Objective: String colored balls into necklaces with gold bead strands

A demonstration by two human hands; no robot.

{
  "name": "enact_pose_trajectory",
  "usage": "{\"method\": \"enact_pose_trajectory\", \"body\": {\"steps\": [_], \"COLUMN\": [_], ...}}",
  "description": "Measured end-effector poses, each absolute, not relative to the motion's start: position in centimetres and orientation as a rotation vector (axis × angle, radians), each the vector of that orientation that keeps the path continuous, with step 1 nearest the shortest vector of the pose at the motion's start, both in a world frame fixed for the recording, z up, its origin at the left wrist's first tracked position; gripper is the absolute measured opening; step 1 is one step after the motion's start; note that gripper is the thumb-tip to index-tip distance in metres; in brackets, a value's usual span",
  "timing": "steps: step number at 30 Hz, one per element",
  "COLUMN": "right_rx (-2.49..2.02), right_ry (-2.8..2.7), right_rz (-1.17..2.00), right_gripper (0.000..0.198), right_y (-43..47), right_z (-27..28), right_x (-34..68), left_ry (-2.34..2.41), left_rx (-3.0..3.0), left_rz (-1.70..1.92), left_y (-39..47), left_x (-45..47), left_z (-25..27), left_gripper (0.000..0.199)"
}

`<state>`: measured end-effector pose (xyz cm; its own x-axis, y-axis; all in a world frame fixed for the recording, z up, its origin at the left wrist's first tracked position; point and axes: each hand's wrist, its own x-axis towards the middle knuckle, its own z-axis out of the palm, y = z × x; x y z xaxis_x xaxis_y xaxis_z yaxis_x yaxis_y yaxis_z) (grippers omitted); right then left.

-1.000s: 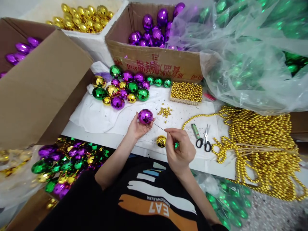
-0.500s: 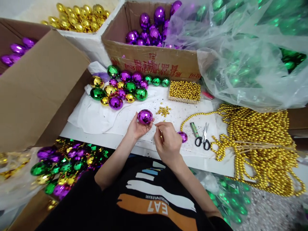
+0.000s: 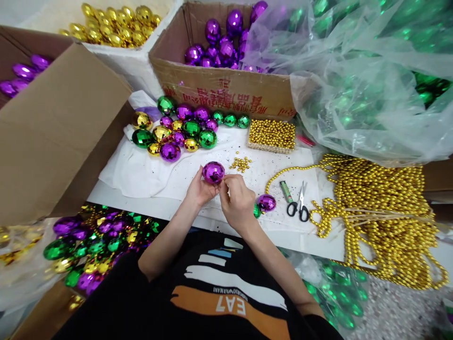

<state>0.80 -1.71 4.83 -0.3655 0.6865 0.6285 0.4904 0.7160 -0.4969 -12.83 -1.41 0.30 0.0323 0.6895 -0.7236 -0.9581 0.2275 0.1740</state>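
Observation:
My left hand (image 3: 202, 190) is wrapped around a shiny purple faceted ball bead (image 3: 213, 173) above the white cloth. Pinched at the ball's lower right side is my right hand (image 3: 238, 198); its fingers cover most of the thin needle-like tool they grip. To the right of that hand another purple ball (image 3: 266, 203) lies at the end of a gold bead string (image 3: 274, 177). A green ball (image 3: 256, 210) next to it is partly hidden by the hand. Small loose gold beads (image 3: 240, 163) lie just beyond my hands.
Purple, green and gold balls (image 3: 177, 130) lie on the cloth (image 3: 130, 174). Behind stand a bead tray (image 3: 272, 134) and a cardboard box (image 3: 226, 89). At right are scissors (image 3: 300, 203), a green lighter (image 3: 286, 191) and piled gold bead strings (image 3: 382, 208).
My right hand has moved left, up against the purple ball, and the thin tool has gone mostly out of sight. More of the purple and green balls on the string shows.

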Motion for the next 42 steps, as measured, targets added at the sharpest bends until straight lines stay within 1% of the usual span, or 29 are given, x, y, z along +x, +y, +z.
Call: {"method": "enact_pose_trajectory", "body": {"steps": [11,18,24,42], "right_rx": [-0.908,-0.922,-0.922,-0.941], "right_ry": [-2.031,-1.995,-1.998,-2.026], "right_rz": [0.253,0.245,0.243,0.186], "right_gripper": [0.013,0.012,0.011,0.012], "right_y": [-1.5,-2.0,-2.2,-2.2], "right_z": [3.1,3.7,4.2,3.6], "right_x": [0.2,0.6,0.7,0.2], "left_ry": [0.820,0.823,0.799,0.822], "left_rx": [-0.401,-0.377,-0.366,-0.386], "left_rz": [1.321,1.301,1.321,1.351], "left_y": [-1.6,-1.6,-1.9,-1.9], "left_x": [-12.6,-12.4,-12.7,-12.5], "left_z": [0.9,0.9,0.1,0.6], "left_gripper": [0.050,0.053,0.051,0.049]}}
